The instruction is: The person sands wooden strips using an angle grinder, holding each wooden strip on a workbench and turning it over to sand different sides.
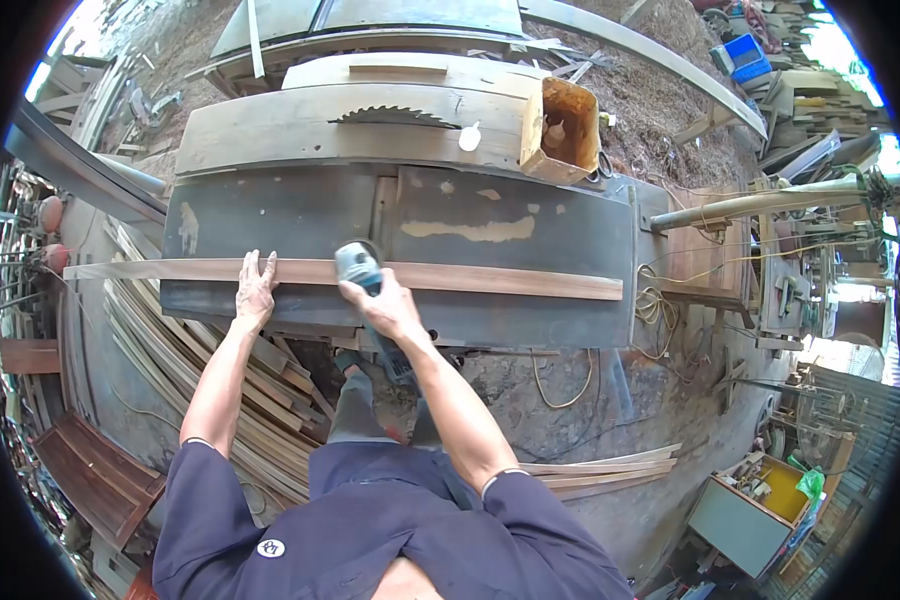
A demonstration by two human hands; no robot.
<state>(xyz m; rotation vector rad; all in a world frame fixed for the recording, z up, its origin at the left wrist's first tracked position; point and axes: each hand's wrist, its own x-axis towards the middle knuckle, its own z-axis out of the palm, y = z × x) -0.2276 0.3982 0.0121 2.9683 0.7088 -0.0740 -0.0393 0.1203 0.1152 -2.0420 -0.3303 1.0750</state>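
A long thin wooden strip (450, 277) lies across the dark worktable (300, 215). My left hand (256, 290) rests on the strip left of the middle, its fingers spread and pointing away from me. My right hand (390, 305) is wrapped round a teal and grey power tool (360, 267). The tool's head is over the strip, right of my left hand; whether it touches the wood cannot be made out. Part of the tool's body hangs below my right wrist.
Behind the worktable are a toothed saw blade (394, 117) and an open wooden box (566, 130). Long strips (200, 375) lie on the floor at left, more (610, 470) at lower right. A coiled cable (654, 305) hangs by the table's right end.
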